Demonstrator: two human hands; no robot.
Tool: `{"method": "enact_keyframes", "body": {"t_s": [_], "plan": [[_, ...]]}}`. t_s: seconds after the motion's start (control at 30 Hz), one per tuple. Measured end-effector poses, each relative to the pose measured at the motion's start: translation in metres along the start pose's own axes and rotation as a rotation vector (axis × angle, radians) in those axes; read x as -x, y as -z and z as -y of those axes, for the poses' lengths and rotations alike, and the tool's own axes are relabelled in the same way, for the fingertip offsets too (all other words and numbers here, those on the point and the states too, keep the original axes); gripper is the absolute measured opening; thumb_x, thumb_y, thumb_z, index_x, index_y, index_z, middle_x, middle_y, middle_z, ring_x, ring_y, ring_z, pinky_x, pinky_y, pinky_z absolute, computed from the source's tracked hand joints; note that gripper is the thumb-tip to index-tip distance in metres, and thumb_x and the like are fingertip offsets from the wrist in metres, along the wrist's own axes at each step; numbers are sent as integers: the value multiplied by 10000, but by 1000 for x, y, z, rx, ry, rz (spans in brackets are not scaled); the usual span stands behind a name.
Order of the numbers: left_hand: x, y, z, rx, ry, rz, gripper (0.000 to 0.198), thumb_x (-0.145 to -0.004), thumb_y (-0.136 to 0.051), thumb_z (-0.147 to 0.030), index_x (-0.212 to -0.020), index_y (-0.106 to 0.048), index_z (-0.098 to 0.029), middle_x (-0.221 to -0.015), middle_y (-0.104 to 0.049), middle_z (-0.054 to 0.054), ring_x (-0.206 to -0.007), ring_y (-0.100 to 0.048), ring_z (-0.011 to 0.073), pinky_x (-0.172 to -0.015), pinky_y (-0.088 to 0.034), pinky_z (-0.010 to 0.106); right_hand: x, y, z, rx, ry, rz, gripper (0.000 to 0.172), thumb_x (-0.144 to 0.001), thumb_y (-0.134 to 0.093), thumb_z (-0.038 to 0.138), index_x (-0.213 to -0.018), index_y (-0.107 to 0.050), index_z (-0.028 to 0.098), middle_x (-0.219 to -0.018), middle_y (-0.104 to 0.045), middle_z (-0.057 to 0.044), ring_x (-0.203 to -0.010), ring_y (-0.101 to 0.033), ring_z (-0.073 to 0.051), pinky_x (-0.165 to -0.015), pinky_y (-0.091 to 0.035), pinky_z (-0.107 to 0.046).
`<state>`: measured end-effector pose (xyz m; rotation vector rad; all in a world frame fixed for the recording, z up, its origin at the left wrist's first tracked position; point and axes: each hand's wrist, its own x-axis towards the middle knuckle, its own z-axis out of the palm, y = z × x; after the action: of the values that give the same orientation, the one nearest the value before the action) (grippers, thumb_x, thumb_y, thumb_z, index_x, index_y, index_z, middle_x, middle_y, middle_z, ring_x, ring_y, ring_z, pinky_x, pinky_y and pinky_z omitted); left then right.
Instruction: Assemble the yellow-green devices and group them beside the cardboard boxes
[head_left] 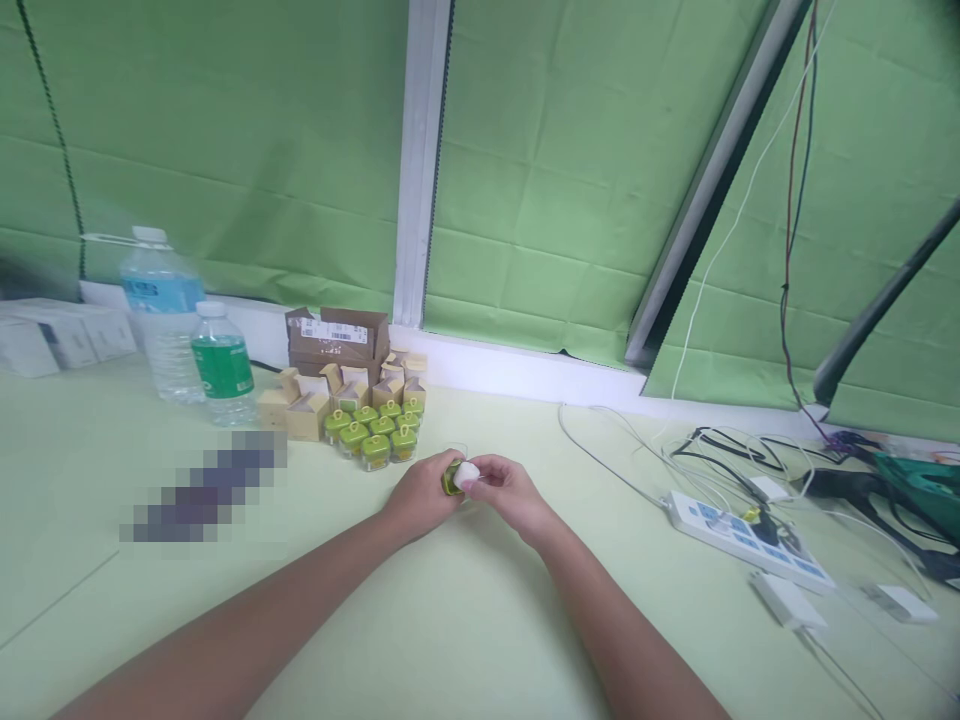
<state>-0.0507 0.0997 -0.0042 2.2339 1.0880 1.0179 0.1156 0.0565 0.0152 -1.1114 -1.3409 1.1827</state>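
Observation:
My left hand [421,497] is closed around a small green-lidded container [451,479], like those grouped on the table. Right beside it, my right hand [517,495] pinches a small white rounded piece [466,476] between thumb and fingers, close against the container. A thin clear edge shows above the fingers, though what it belongs to is hard to tell. Just beyond my left hand stand several small clear containers with green lids and loop tops [377,447]. Behind them are opened small tan cardboard boxes [307,415].
A brown carton [330,345] stands against the wall ledge. Left of it are a large water bottle [169,340] and a smaller green-labelled bottle [225,370]. White boxes [67,335] sit farther left. On the right lie a power strip [750,540], white adapters [787,600] and tangled cables.

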Motion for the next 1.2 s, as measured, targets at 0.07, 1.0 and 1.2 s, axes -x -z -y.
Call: {"method": "enact_keyframes", "body": {"t_s": [0.07,1.0,1.2], "plan": [[0,0,0,-4,-2,-4,157,-750,-641,-248,-906,-640,-239,-773,-668,-21,-686,-583,171,-592,-384,256,0,0,-1,21,18,15,446,-626,-848,464,-956,-725,190,-932,-735,-57,-862,-666,-208,-818,-521,-346],[2,-4,13,-98,39,127,141,-713,-621,-191,-846,-635,-236,-755,-688,6,-661,-614,189,-553,-326,256,-5,-6,-18,407,96,-44,165,-702,-714,261,-857,-729,206,-786,-718,-6,-698,-634,-159,-625,-479,-264],[-1,-3,13,-34,49,145,192,-702,-633,-174,-888,-658,-214,-787,-691,7,-691,-606,182,-581,-348,257,-3,-10,-18,477,144,-89,206,-717,-698,296,-905,-722,217,-782,-704,2,-684,-622,-148,-621,-480,-254]]}}
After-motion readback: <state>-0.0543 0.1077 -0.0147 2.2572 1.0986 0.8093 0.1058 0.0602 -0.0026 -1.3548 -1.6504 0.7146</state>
